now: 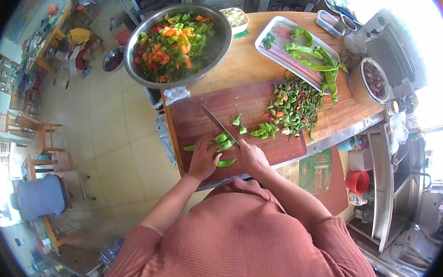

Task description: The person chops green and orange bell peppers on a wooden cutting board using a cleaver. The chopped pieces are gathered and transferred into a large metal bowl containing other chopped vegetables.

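Observation:
My right hand [252, 157] is closed around the handle of a kitchen knife [218, 123], whose blade points away and to the left over the dark red cutting board [210, 96]. Under the fingers of my left hand [203, 161] lie long green peppers [225, 141], pressed flat beside the blade. One curved green pepper [226, 163] rests nearer my body, by the left thumb. To the right of the knife are a few cut stem ends [239, 124] and a small group of green pepper pieces [264, 130].
A pile of pepper tops and stems [297, 105] covers the board's right end. Beyond it, a patterned tray [273, 54] holds whole green peppers. A large steel bowl [134, 73] contains chopped peppers. A white dish [241, 28] of chopped pale food and a round tub [359, 84] stand on the table.

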`<state>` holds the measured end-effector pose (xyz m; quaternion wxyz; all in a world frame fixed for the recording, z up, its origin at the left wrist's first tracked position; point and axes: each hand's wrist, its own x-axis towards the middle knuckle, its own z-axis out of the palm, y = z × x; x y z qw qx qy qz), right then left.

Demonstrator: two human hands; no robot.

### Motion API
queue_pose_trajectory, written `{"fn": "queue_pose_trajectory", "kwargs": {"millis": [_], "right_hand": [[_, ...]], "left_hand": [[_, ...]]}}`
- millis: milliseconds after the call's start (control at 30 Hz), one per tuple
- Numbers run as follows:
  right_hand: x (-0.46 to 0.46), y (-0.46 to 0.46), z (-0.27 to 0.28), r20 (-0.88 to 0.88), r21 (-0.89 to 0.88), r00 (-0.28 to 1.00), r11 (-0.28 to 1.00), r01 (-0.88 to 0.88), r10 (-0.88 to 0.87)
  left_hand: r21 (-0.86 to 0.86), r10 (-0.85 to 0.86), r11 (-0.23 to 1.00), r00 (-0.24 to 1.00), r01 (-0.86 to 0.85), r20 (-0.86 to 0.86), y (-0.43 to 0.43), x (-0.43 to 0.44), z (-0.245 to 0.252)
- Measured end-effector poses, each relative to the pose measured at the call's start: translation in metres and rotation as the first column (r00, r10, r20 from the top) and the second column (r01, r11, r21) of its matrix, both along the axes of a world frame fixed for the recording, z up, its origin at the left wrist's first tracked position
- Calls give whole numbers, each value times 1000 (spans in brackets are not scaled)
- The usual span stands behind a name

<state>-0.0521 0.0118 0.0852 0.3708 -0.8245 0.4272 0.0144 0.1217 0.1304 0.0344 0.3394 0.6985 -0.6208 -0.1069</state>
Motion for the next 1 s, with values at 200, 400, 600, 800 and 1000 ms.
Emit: {"fn": "queue_pose_trajectory", "kwargs": {"millis": [200,400,600,800,1000], "right_hand": [[-20,23,9,-132,33,989,997,-70,74],[32,7,-33,-78,-67,992,992,-107,101],[6,6,10,-36,-18,999,999,-37,37],[-2,30,21,-98,17,985,990,-141,142],[49,17,-20,-50,-27,993,993,-112,110]], "left_hand": [[-5,37,999,999,-37,-29,5,4,-14],[28,15,999,1000,-15,1,3,1,-14],[-34,18,999,1000,-18,22,13,12,12],[-13,111,994,992,-110,67,20,10,8],[82,170,982,984,-173,44,18,2,-7]]}}
